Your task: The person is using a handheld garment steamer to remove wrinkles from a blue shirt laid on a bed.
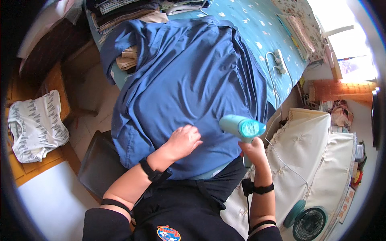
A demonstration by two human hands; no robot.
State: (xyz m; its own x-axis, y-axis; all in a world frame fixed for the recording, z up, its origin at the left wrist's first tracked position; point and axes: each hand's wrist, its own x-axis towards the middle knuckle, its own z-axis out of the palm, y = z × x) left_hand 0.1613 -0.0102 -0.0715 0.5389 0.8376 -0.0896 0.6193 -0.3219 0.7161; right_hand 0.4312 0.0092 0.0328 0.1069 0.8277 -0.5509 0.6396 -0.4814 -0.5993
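A blue long garment, apparently a shirt (181, 87), lies spread and wrinkled over the bed, its near edge reaching my lap. My right hand (254, 150) is closed around the handle of a light teal handheld garment steamer or hair dryer (236, 124); which of the two I cannot tell. The appliance is over the garment's near right part. Resting on or just above the near middle of the cloth is my left hand (185, 140), fingers loosely curled, with no object visible in it. Its palm is hidden.
Folded clothes (120, 12) are stacked at the bed's far left. A white power strip (280, 61) with cords lies on the teal bedsheet (256, 30). A patterned white garment (37, 126) is at left. A small fan (309, 224) stands on the cream cover (298, 144) at right.
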